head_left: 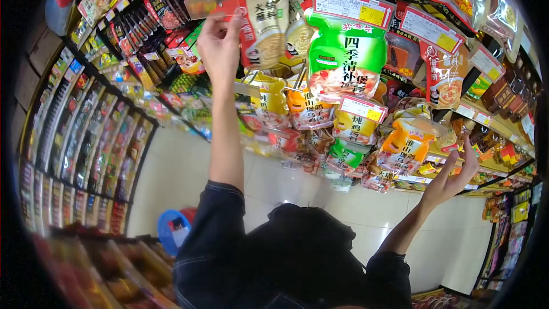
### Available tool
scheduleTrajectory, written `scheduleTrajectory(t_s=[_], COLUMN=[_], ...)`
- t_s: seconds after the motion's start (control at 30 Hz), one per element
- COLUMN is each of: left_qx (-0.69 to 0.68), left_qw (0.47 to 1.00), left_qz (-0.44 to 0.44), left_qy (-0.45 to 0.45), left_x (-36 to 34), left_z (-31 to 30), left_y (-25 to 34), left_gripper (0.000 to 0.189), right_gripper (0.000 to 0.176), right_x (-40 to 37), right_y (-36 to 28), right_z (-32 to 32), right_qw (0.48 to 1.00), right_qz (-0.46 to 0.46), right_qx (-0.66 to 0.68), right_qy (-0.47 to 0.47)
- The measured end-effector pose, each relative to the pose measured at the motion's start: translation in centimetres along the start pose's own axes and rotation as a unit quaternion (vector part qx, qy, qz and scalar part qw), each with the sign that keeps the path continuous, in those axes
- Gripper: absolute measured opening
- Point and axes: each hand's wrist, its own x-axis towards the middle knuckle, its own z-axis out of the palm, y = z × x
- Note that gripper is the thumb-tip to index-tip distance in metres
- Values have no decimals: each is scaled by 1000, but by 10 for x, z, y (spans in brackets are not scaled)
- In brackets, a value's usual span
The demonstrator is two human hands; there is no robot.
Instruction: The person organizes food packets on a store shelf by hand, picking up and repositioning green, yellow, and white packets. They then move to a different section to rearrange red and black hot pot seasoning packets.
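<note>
Near: the wearer's dark clothing (297, 257) fills the lower middle, both forearms reaching out and up from short dark sleeves.

Right hand (454, 174): raised at the right, near the shelf edge (489, 119). Grip loosely open, fingers parted and slightly bent; no item visible in it. Fingertips end just below a small brown item (460, 129); whether they touch it, I cannot tell.

Left hand (220, 43): raised higher, at the upper left of the display. Grip mostly drawn in, thumb and fingers bent close together at the left edge of a beige-and-red packet (264, 28). Whether they pinch the packet or the clear tag holder (203, 7) beside it, I cannot tell. The packet is in the upper row, its printed front toward us, slightly tilted.

Beside it, further right: a large green-and-white packet (346, 51) under a red-edged price tag (354, 8). Below hang yellow packets (266, 94) and orange packets (403, 143), some overlapping.

Farther: pale tiled floor (274, 189) beneath the display; a round blue object (173, 232), partly hidden by the left sleeve; tall stocked shelves (80, 149) along the left side; another rack (514, 223) at the far right.
</note>
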Motion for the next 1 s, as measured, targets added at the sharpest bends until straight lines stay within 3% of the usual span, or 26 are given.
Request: scheduleTrajectory(t_s=[0.1, 0.17, 0.27, 0.37, 0.5, 0.57, 0.7, 0.73, 0.9, 0.93, 1.0], left_qx=[-119, -168, -340, -351, -330, -296, -272, -285, -333, -348, -385], left_qw=[992, 972, 905, 882, 889, 915, 918, 910, 888, 874, 853], left_qz=[-10, -133, -204, -246, -272, -229, -236, -235, -243, -242, -212], left_qy=[-50, -92, -153, -198, -162, -150, -168, -187, -204, -237, -283], left_x=[5, 2, 3, 1, -41, -80, -181, -203, -270, -276, -284], left_z=[-18, -32, -48, -64, -75, -81, -53, -41, 3, 2, 4], left_y=[-2, 23, 26, 24, 41, 35, 75, 82, 96, 94, 94], left_gripper=[21, 10, 7, 8, 14, 14, 19, 19, 20, 20, 23], right_gripper=[31, 30, 29, 25, 22, 20, 36, 39, 43, 40, 37], right_x=[-5, -5, -7, -9, -17, -36, -46, -48, -66, -74, -71], right_y=[0, -5, -12, -21, -42, -51, -93, -103, -90, -81, -53], right_z=[-6, -7, -4, -1, 2, 1, -6, -3, 8, 13, 18], right_qw=[1000, 1000, 998, 996, 986, 971, 897, 860, 854, 867, 921], right_qz=[7, -1, -1, 6, 20, 60, 76, 130, 279, 276, 182], right_qx=[19, 26, 54, 83, 160, 223, 336, 390, 329, 335, 296], right_qy=[-4, -7, -9, -21, -42, -69, -277, -301, -291, -244, -177])
